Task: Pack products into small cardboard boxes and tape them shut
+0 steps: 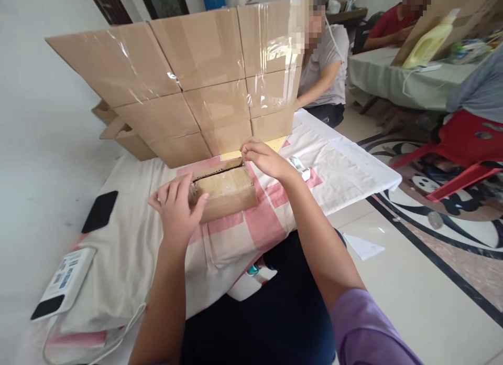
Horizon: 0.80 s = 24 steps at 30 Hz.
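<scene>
A small cardboard box point(228, 189) lies on the tablecloth in front of me, with a dark gap running lengthwise between its top flaps. My left hand point(173, 197) holds the box's left end, thumb on the near side and fingers over the far part. At the far right end of the gap, the fingers of my right hand point(261, 156) are pinched together. What is between those fingertips, if anything, is too small to make out. Clear tape shines on the box near my left fingers.
A tall taped cardboard panel point(212, 82) stands behind the box. On the left lie a black phone point(100, 212) and a white power strip point(68, 276) with a cable. A small white package point(299, 168) sits at right. A person point(326, 66) sits beyond the panel; a red chair point(467, 145) stands farther right.
</scene>
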Available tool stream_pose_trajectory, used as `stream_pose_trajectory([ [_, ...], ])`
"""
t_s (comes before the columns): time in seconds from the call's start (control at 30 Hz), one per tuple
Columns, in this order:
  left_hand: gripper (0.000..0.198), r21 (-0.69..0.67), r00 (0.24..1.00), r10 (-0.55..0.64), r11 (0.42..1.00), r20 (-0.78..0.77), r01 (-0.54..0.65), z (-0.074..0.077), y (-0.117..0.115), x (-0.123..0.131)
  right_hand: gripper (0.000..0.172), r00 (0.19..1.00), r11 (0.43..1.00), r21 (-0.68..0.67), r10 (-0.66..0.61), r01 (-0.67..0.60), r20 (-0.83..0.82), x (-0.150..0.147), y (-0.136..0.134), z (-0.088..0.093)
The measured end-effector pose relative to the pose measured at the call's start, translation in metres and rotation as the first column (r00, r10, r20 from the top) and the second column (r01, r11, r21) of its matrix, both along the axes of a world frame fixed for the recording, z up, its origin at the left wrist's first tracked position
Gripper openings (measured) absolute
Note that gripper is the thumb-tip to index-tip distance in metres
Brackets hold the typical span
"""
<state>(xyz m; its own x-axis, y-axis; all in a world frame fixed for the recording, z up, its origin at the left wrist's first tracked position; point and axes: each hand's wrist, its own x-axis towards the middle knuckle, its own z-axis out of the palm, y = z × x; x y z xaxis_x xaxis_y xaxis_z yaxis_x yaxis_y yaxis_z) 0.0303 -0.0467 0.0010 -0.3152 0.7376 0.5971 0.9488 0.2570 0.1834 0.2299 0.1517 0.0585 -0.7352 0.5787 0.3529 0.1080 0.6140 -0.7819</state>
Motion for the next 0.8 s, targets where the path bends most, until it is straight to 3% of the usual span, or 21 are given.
stream_pose_trajectory([
  [0.1,0.061,-0.032,0.995,0.017,0.999,-0.097,-0.021,0.007,0.002,0.01,0.022,1.0,1.0,0.008,0.001,-0.001,0.008,0.003,-0.001,0.001],
  [0.3,0.067,-0.265,0.981,-0.128,0.96,-0.147,0.086,0.004,0.012,0.023,0.023,0.999,0.995,0.094,0.008,-0.012,0.046,-0.006,0.002,-0.014],
  [0.47,0.06,-0.253,0.98,-0.126,0.964,-0.154,0.084,-0.004,0.017,0.02,0.027,0.994,0.997,0.078,-0.022,0.014,0.103,-0.006,0.001,-0.018],
  [0.8,0.06,-0.25,0.979,-0.131,0.964,-0.154,0.09,-0.005,0.015,0.022,0.021,0.971,0.998,0.043,0.024,-0.035,0.239,-0.025,0.005,-0.022],
])
